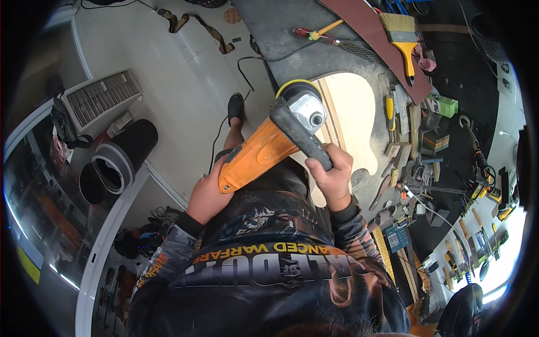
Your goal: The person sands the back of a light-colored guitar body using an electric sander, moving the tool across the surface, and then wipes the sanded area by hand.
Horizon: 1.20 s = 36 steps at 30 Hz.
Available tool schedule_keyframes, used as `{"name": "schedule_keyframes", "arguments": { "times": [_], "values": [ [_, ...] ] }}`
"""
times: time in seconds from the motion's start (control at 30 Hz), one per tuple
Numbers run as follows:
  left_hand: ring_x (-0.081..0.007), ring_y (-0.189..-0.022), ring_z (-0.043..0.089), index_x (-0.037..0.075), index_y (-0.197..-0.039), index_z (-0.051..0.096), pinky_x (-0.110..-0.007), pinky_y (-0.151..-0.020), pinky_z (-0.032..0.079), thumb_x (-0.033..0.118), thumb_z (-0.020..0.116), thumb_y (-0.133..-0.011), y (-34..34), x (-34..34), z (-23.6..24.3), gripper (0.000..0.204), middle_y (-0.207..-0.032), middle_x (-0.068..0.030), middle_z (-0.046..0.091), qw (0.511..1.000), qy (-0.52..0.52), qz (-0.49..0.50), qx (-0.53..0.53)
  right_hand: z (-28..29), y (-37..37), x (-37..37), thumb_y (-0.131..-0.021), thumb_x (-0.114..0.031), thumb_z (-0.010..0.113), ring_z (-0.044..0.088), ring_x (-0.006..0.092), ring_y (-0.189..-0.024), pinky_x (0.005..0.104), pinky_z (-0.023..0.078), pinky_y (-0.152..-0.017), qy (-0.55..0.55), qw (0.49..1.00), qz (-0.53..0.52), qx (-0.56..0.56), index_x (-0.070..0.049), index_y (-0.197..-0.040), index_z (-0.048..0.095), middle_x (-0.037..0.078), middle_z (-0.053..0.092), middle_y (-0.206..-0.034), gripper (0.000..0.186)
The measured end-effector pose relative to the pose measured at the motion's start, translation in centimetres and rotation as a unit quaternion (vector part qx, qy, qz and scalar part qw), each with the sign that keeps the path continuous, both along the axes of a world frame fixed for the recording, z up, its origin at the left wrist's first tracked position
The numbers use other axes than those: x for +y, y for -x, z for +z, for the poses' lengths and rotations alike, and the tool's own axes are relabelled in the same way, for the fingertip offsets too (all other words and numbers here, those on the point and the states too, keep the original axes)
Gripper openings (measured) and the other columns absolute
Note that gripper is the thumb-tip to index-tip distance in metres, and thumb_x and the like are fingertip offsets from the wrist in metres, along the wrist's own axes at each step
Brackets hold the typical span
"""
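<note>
An orange angle grinder [261, 149] with a grey metal head is held in front of my body. My left hand [209, 195] wraps round the rear end of its orange housing. My right hand [332, 174] is closed round the black side handle, thumb on top. A round disc with a yellow rim [296, 83] shows past the grinder's head, over the edge of a pale wooden guitar body [355, 104]. Darker stripes run down the middle of the wood, and part of it is hidden behind the grinder and my right hand. Whether the disc touches the wood I cannot tell.
A grey workbench [281, 33] bears a reddish-brown sheet [365, 33], a yellow-handled paintbrush [402, 42] and a red-handled screwdriver [303, 32]. Wood scraps and tools crowd its right side. A black cable [240, 70] hangs to the floor, near a dark cylindrical bin [120, 160].
</note>
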<state>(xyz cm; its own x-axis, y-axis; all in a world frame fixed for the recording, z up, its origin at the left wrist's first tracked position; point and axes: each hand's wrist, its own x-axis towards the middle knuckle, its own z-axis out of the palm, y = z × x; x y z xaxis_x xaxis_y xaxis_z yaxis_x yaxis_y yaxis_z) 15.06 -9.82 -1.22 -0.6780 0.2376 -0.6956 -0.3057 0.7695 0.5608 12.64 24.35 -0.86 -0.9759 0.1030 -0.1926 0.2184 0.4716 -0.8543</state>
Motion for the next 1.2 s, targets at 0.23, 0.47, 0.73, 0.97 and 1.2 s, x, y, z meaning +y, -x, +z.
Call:
{"name": "schedule_keyframes", "arguments": {
  "times": [0.23,0.47,0.73,0.97,1.2],
  "values": [
    [-0.0504,-0.104,0.077,0.014,-0.164,0.048,-0.059,-0.090,0.062,0.020,0.080,-0.092,3.7,4.3,-0.1,0.079,-0.114,-0.0267,0.081,0.999,-0.023,-0.013,0.023,-0.5,1.4,4.2,-0.082,-0.029,0.096,0.053,0.0235,-0.058,0.0376,0.047,-0.059,-0.051,0.996,-0.058,0.034,0.001,-0.088,0.070,0.011,0.054,-0.068,0.040],
    [-0.0480,-0.102,0.078,0.012,-0.165,0.047,-0.058,-0.088,0.061,0.014,0.077,-0.089,6.6,8.9,-0.7,0.081,-0.111,-0.0265,0.080,0.996,-0.054,-0.050,0.048,-0.7,1.5,8.9,-0.098,-0.035,0.086,0.046,0.0149,-0.067,0.0356,0.042,-0.061,-0.067,0.986,-0.142,0.049,0.001,-0.087,0.064,0.006,0.050,-0.069,0.044],
    [-0.0490,-0.102,0.078,0.011,-0.166,0.046,-0.058,-0.088,0.061,0.014,0.078,-0.088,5.5,7.3,-0.5,0.084,-0.113,-0.0269,0.080,0.996,-0.037,-0.069,0.035,-0.2,0.6,7.1,-0.095,-0.031,0.088,0.047,0.0163,-0.065,0.0367,0.043,-0.062,-0.045,0.989,-0.120,0.066,0.001,-0.087,0.065,0.007,0.051,-0.069,0.039],
    [-0.0517,-0.115,0.074,0.010,-0.165,0.048,-0.057,-0.097,0.061,0.015,0.078,-0.087,2.9,3.9,0.7,0.084,-0.124,-0.0284,0.078,1.000,-0.001,-0.016,-0.025,-0.3,-0.1,3.7,-0.086,-0.033,0.097,0.054,0.0229,-0.058,0.0375,0.046,-0.059,-0.031,0.999,-0.041,0.014,0.000,-0.087,0.070,0.011,0.055,-0.067,0.043],
    [-0.0522,-0.115,0.075,0.011,-0.167,0.047,-0.057,-0.098,0.061,0.014,0.078,-0.086,2.1,3.3,0.4,0.087,-0.124,-0.0294,0.078,0.999,-0.006,-0.010,-0.030,-0.2,-0.3,3.4,-0.084,-0.033,0.098,0.059,0.0280,-0.058,0.0387,0.048,-0.059,-0.046,0.999,-0.011,0.020,-0.001,-0.087,0.070,0.013,0.057,-0.067,0.043]
  ]
}}
